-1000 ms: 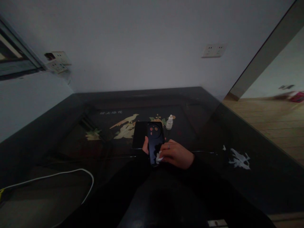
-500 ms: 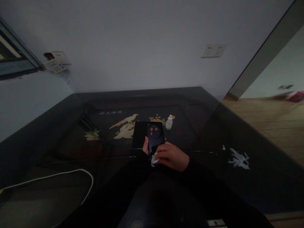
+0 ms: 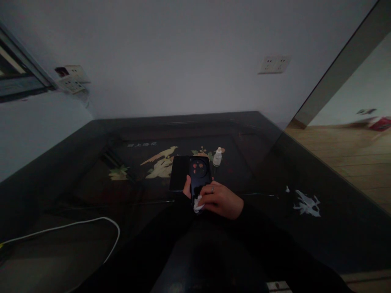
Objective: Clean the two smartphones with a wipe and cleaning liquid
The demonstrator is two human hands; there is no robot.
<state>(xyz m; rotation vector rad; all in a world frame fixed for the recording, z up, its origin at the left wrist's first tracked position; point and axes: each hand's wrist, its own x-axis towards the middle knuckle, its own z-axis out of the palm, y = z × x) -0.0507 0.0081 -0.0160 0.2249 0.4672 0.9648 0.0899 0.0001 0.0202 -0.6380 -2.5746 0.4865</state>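
A dark phone (image 3: 199,176) with a round camera block is held upright, back towards me, over the black table (image 3: 269,171). My left hand (image 3: 186,188) grips its left edge from behind; only some fingers show. My right hand (image 3: 220,199), with a ring on one finger, is closed on a small white cloth (image 3: 198,203) pressed against the phone's lower part. A flat black case or second device (image 3: 179,173) lies on the table just behind the phone. A small white dropper bottle (image 3: 217,157) stands beyond it to the right.
The table top has inlaid bird and flower pictures (image 3: 160,162) and a white motif (image 3: 307,203) at the right. A white cable (image 3: 91,224) loops at the lower left. Wall sockets (image 3: 274,64) are on the wall behind. Wooden floor (image 3: 351,154) lies to the right.
My right hand with the white cloth has slid a little to the left and down across the phone's lower back. The phone and left hand stay almost still.
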